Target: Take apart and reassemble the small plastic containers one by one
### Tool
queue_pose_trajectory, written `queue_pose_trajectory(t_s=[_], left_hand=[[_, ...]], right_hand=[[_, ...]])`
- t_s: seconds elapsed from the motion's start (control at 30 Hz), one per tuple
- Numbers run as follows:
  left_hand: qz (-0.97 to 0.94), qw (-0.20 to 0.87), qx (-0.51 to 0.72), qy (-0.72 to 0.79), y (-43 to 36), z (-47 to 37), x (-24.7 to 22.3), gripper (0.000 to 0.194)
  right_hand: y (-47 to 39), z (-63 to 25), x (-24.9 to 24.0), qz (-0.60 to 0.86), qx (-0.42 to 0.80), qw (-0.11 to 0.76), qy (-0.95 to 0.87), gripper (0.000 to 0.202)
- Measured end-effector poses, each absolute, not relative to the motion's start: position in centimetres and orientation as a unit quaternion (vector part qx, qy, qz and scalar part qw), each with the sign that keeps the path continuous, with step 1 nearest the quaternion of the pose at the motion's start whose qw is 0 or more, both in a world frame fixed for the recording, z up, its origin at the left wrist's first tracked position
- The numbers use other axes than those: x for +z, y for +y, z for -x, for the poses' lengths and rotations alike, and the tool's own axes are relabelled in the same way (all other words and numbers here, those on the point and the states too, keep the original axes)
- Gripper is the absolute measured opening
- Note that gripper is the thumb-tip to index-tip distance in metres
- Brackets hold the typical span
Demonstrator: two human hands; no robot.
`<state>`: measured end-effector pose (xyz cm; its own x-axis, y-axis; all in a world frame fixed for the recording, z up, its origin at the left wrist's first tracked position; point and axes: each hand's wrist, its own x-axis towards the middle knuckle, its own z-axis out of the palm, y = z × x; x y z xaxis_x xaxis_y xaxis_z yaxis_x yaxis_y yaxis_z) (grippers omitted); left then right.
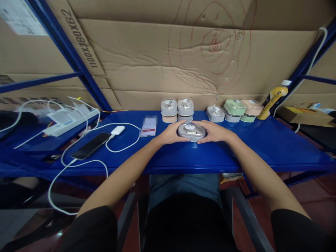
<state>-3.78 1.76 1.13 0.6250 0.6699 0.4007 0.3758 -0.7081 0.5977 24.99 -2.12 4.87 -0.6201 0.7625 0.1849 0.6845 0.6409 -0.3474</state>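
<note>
Between my two hands is a grey oval lidded box (192,131) with a see-through top and a small pale tab on its near side. My left hand (173,133) wraps round its left end, and my right hand (212,132) grips the right end. The box is at the middle of the blue table (162,157), low over or on its surface; I cannot tell which. Behind my left hand stand two stacks of similar boxes, a grey-over-peach stack (169,110) and a grey stack (185,109).
Along the back right are a single grey box (215,113), a green-topped stack (234,110), a peach-topped stack (250,110) and a yellow bottle (274,99). To the left lie a phone (149,126), a black phone (91,146), white cables and a power strip (69,122). Cardboard (147,56) closes off the back.
</note>
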Motion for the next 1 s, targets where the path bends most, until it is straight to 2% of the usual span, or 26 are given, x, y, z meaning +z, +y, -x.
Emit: queue_pose_trajectory(t_s=[0.17,0.23,0.33,0.43,0.6,0.83,1.0], left_hand=[[-0.834,0.267,0.358,0.323,1.8,3.6,1.1,0.114],[-0.820,0.268,0.386,0.327,1.8,3.4,1.2,0.112],[-0.810,0.240,0.417,0.335,1.8,3.4,1.4,0.091],[-0.807,0.205,0.426,0.354,1.9,3.5,1.5,0.067],[-0.824,0.150,0.415,0.356,2.0,3.6,1.7,0.040],[-0.836,0.104,0.404,0.356,1.6,3.4,1.7,0.027],[-0.858,0.008,0.394,0.330,2.0,2.6,3.4,0.032]], right_hand=[[-2.4,-25.4,6.2,0.406,0.101,0.209,-0.884,0.099],[-2.6,-26.2,7.2,0.425,0.090,0.228,-0.871,0.093],[-2.7,-28.0,8.2,0.503,0.049,0.270,-0.820,0.086],[-2.0,-29.6,8.1,0.611,-0.025,0.308,-0.729,0.089],[-0.1,-30.1,6.4,0.720,-0.095,0.306,-0.615,0.094],[1.7,-28.4,5.0,0.773,-0.138,0.290,-0.548,0.091],[1.5,-27.7,5.3,0.774,-0.116,0.273,-0.560,0.091]])
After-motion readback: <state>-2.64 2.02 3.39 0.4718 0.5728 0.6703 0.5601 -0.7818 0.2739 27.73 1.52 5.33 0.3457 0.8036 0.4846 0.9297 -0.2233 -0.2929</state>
